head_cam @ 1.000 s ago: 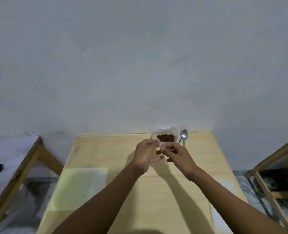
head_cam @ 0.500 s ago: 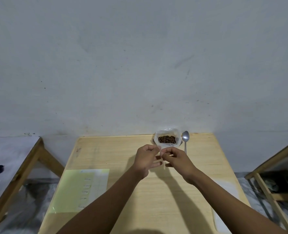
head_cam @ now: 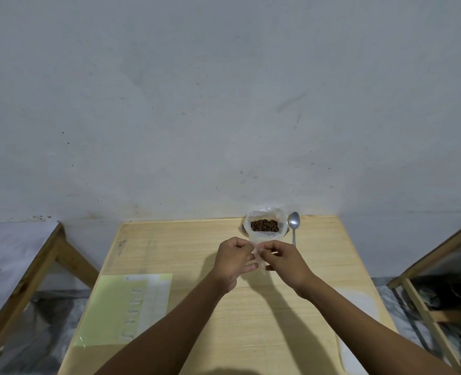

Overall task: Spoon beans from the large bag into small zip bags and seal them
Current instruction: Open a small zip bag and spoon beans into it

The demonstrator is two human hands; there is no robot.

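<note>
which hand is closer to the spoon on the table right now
Right. The right hand sits just below and left of the spoon, near its handle end. The left hand is farther left, beyond the small zip bag both pinch.

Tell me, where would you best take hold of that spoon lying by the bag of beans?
Likely by the handle of the spoon. It lies flat on the table, bowl toward the wall, handle pointing back at the person. Come from above on its right side, since the large bag crowds its left.

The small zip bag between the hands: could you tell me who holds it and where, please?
Both hands pinch the small zip bag at its top edge: left hand at the left end, right hand at the right. It looks empty.
</note>
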